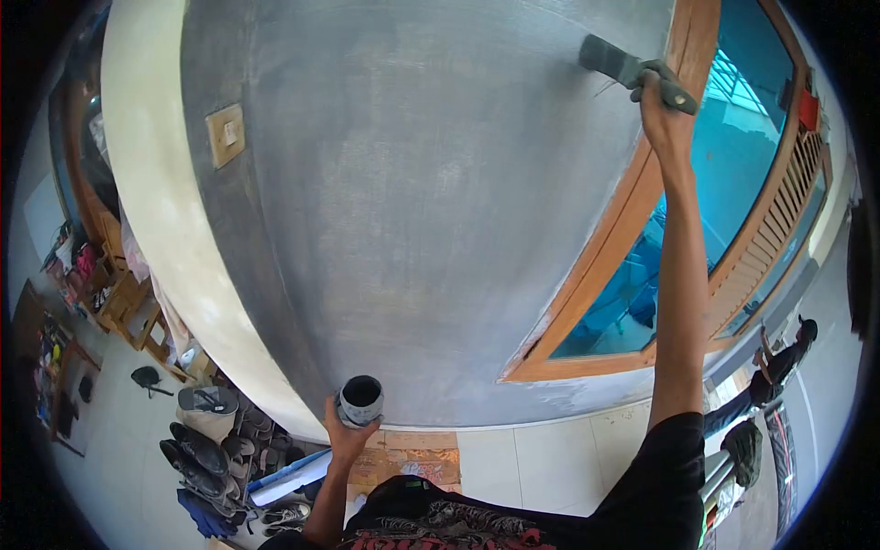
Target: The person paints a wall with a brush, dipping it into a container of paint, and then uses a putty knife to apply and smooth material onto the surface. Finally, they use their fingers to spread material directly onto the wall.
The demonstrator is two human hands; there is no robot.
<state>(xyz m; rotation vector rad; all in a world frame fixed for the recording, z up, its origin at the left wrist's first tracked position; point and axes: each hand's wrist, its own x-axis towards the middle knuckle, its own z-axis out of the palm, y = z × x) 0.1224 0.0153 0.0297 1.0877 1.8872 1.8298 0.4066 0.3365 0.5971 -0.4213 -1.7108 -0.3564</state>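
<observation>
High on the right, my right hand point(654, 94) is closed around the handle of a wide paintbrush point(609, 59). Its dark bristles point left, at the grey wall point(412, 211), close to the wooden window frame point(602, 272). Low in the view, my left hand point(345, 438) wraps round a paint-smeared cup point(356, 414) with a dark inside, held upright in front of the wall. The grey coat on the wall looks streaky, with lighter patches in the middle.
A light switch point(225, 135) sits on the dark strip at left, beside a cream column point(160, 183). Shoes point(197, 454) crowd the floor lower left. Flattened cardboard point(408, 458) lies below the wall. Another person point(779, 371) stands at far right.
</observation>
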